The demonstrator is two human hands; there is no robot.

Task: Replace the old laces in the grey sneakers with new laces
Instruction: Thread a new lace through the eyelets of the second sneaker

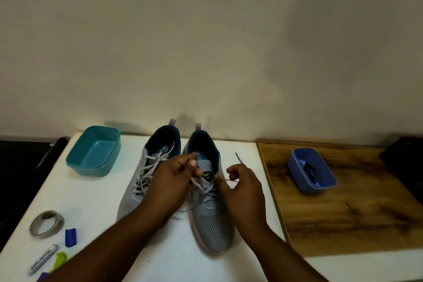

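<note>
Two grey sneakers stand side by side on the white table, toes toward me. The left sneaker (pixel 135 192) keeps its pale grey lace tied in a loose bow. Over the tongue of the right sneaker (pixel 212 220) my left hand (pixel 174 178) pinches a strand of its grey lace. My right hand (pixel 242 183) pinches the other strand and holds it taut to the right; the lace tip (pixel 238 157) sticks up behind that hand. Dark new laces (pixel 312 171) lie in a blue bowl on the right.
An empty teal tub (pixel 93 151) sits at the back left. A tape roll (pixel 47 223), a blue clip (pixel 70 237), a marker (pixel 43 260) and a green clip (pixel 60 258) lie front left. The blue bowl (pixel 325 184) rests on a wooden board (pixel 343 213).
</note>
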